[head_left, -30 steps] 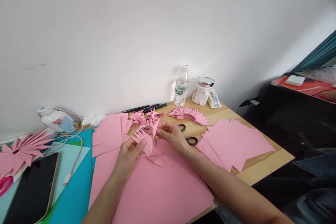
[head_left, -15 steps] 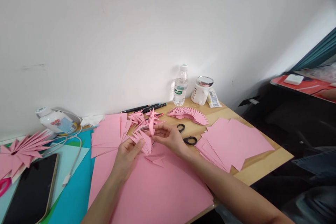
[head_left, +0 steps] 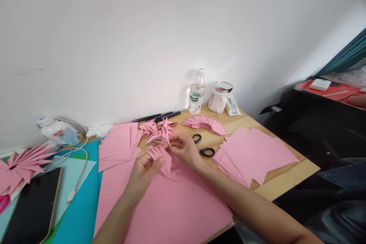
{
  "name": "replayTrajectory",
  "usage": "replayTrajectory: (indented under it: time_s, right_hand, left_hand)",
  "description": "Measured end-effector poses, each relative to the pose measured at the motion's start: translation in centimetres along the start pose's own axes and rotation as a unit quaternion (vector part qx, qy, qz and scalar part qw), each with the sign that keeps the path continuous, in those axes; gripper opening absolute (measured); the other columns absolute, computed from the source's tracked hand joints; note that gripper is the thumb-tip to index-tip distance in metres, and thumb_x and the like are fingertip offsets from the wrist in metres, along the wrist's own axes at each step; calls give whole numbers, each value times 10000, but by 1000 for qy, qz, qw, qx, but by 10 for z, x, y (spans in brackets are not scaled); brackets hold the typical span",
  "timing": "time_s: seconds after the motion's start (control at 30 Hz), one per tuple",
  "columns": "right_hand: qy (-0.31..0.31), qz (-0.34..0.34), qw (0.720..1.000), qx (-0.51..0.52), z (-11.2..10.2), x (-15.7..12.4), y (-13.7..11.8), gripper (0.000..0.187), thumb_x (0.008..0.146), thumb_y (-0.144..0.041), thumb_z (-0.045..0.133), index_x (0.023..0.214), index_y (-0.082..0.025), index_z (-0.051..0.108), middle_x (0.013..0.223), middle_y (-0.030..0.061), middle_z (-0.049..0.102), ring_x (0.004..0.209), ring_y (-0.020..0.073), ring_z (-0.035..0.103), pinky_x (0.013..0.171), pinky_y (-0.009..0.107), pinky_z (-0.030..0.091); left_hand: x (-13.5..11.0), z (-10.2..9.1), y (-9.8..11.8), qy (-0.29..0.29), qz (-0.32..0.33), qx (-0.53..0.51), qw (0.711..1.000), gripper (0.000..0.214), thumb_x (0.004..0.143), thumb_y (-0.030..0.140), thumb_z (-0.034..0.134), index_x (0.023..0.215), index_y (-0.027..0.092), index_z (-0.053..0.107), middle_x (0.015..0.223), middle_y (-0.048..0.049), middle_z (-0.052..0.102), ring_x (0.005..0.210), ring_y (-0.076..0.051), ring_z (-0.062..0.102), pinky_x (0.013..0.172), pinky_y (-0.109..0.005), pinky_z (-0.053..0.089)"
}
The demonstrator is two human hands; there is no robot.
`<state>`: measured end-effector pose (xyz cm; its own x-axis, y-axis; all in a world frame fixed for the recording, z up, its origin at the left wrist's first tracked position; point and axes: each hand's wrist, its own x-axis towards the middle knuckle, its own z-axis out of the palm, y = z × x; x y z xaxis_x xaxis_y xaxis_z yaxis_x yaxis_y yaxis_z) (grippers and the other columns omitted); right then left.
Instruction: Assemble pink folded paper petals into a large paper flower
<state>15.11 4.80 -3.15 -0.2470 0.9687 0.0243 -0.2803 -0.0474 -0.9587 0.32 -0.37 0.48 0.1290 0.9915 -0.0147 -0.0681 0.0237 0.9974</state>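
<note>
In front of the water bottle [head_left: 196, 95] — capped, clear liquid inside — the left hand [head_left: 143, 170] pinches folded pink paper [head_left: 167, 163], the right hand [head_left: 185, 152] beside it, grip unclear, while right of the bottle stands a lidded mug [head_left: 216, 101], contents hidden.

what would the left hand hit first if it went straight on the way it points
Probably the right hand, just beyond the folded pink paper the left hand holds, though depth is unclear.
</note>
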Motion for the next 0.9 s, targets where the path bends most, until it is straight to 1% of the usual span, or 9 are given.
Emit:
replayTrajectory:
  time_s: [0.07, 0.2, 0.33, 0.43, 0.53, 0.63, 0.7, 0.8, 0.9]
  right_hand:
    - [5, 6, 1000, -1, -1, 1, 3, 256, 628, -224, 701, 852, -163, 594, 781, 29, 684, 782, 184, 669, 762, 333, 525]
    - [13, 9, 1000, -5, -2, 2, 5, 235, 650, -252, 689, 852, -159, 615, 820, 39, 683, 775, 182, 663, 794, 355, 519]
    - [-6, 2, 1000, -18, -2, 0, -1, 250, 689, -330, 684, 860, -152, 645, 825, 53, 686, 797, 188, 651, 828, 380, 504]
    - [-30, 15, 999, 19, -2, -2, -7, 304, 678, -391, 706, 852, -146, 656, 839, 55, 691, 822, 191, 652, 857, 383, 493]
    - [-50, 26, 997, 61, -2, -3, -10, 322, 678, -422, 713, 836, -147, 661, 821, 46, 700, 821, 183, 658, 876, 379, 486]
    - [-57, 18, 995, 74, -2, -4, -10, 308, 700, -429, 700, 847, -161, 664, 804, 37, 705, 812, 180, 664, 876, 377, 485]
    - [-48, 13, 997, 59, -2, -4, -11, 307, 695, -427, 705, 855, -167, 670, 819, 39, 706, 823, 186, 665, 877, 376, 482]
    - [-34, -1, 999, 23, -2, -5, -13, 316, 690, -424, 711, 875, -171, 676, 858, 51, 704, 868, 204, 658, 885, 376, 471]
    - [-34, -25, 999, -1, -1, -6, -15, 311, 734, -438, 667, 895, -173, 680, 875, 54, 698, 888, 204, 645, 886, 368, 465]
  left_hand:
    - [0, 2, 2, 1, 4, 3, 1000, 296, 651, 311, 749, 924, 200, 722, 1159, -110, 650, 1177, -297, 499, 978, -383, 379]
    - [0, 1, 1, -2, 4, 14, 1000, 311, 667, 318, 737, 955, 205, 714, 1198, -103, 628, 1192, -290, 487, 987, -374, 370]
    - [0, -2, -2, -15, -3, 12, 1000, 333, 711, 343, 698, 1011, 200, 697, 1243, -114, 597, 1203, -298, 475, 993, -404, 366]
    - [1, -3, -2, -9, 5, 16, 1000, 337, 717, 327, 694, 1030, 202, 692, 1252, -109, 590, 1210, -296, 465, 1006, -406, 352]
    - [1, -3, -1, 2, 5, 20, 1000, 352, 687, 302, 720, 1025, 206, 695, 1186, -101, 631, 1189, -305, 480, 987, -413, 375]
    - [2, -3, -2, 10, -4, 3, 1000, 344, 693, 314, 717, 1015, 194, 693, 1129, -103, 656, 1133, -295, 526, 948, -400, 412]
    - [3, -3, -3, 30, -9, -21, 999, 328, 702, 336, 709, 983, 167, 697, 1088, -115, 669, 1070, -281, 566, 910, -383, 440]
    - [5, -5, -7, 94, -7, -58, 994, 308, 684, 353, 723, 904, 139, 703, 999, -118, 692, 981, -263, 605, 834, -353, 478]
    - [9, -7, -10, 154, 7, -83, 985, 295, 636, 342, 758, 846, 142, 705, 937, -100, 701, 955, -246, 609, 788, -327, 490]
